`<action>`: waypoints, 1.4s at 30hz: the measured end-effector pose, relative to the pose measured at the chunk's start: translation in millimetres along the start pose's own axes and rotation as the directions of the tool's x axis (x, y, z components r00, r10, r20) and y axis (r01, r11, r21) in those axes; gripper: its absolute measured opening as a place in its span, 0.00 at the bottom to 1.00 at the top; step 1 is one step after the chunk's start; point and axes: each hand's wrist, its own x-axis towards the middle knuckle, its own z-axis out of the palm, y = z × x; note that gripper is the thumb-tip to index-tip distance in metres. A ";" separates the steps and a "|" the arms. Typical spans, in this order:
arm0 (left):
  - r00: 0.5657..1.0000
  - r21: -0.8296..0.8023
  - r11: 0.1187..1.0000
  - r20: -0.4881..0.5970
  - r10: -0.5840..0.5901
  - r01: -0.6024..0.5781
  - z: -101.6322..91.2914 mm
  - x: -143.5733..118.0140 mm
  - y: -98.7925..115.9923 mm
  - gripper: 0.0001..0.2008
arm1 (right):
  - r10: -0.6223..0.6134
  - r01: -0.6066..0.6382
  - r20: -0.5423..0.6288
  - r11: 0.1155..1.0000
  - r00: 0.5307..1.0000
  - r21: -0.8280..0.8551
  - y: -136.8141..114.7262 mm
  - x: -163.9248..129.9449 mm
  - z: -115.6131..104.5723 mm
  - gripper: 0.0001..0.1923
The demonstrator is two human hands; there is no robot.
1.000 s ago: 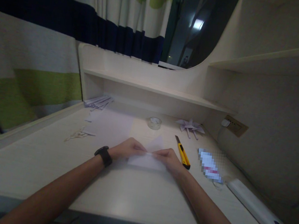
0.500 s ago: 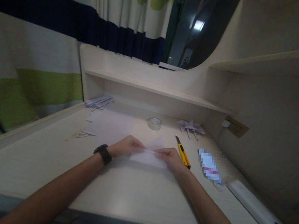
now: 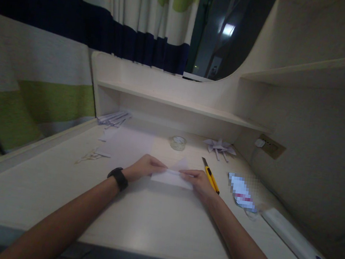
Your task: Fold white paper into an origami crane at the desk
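A partly folded sheet of white paper (image 3: 171,179) is between my two hands, low over the desk, with a pointed flap rising at its far side. My left hand (image 3: 147,167), with a black watch on the wrist, pinches the fold from the left. From the right, my right hand (image 3: 198,181) pinches the same fold, its fingers stretched along the crease. A yellow box cutter (image 3: 212,179) with its blade out lies just beyond my right hand. Behind the paper sits a roll of clear tape (image 3: 178,143).
Folded paper pinwheels (image 3: 220,146) lie at the back right, rolled paper sticks (image 3: 114,118) at the back left. White sheets (image 3: 132,141) and small thin sticks (image 3: 90,156) lie left. On the right are a blurred packet (image 3: 241,192) and a long white device (image 3: 297,239).
The fingers of both hands have shifted very slightly along the fold. The paper stays in both hands, and the view has moved a little.
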 end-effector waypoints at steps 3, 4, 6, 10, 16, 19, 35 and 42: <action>1.000 -0.007 1.000 0.008 0.006 -0.006 -1.9 -0.3 -0.8 0.20 | 0.016 -0.016 -0.007 0.999 1.000 0.040 -0.7 -0.1 0.5 0.19; 1.000 -0.003 1.000 0.003 0.008 -0.008 -2.2 -0.1 -1.7 0.20 | 0.016 -0.016 -0.011 0.999 1.000 0.048 -1.1 -0.2 0.7 0.19; 1.000 0.010 1.000 -0.003 0.013 -0.013 -2.3 0.5 -3.0 0.21 | 0.021 -0.020 -0.020 0.998 1.000 0.065 -2.0 -0.6 1.1 0.19; 0.999 0.005 1.000 0.032 0.003 -0.004 -1.6 0.0 0.0 0.20 | 0.020 -0.019 -0.003 0.996 1.000 0.090 -4.2 -1.5 0.6 0.19; 0.998 -0.045 0.998 0.049 -0.035 0.037 -2.8 -2.9 9.1 0.20 | 0.031 -0.038 0.090 0.996 0.995 0.081 -6.1 -1.3 -4.1 0.20; 0.997 -0.082 0.996 0.065 -0.037 0.042 -2.8 -3.9 10.2 0.21 | 0.025 -0.034 0.096 0.996 0.995 0.085 -4.4 -0.4 -6.4 0.22; 1.000 -0.082 0.996 -0.018 -0.021 0.020 -1.8 -2.9 8.1 0.20 | -0.008 0.008 0.004 0.994 1.000 0.107 3.0 3.6 -11.3 0.19; 0.997 -0.073 0.997 0.083 0.011 -0.005 1.7 -0.5 -3.7 0.24 | -0.008 0.006 0.019 0.997 1.000 0.083 0.8 0.7 -7.2 0.19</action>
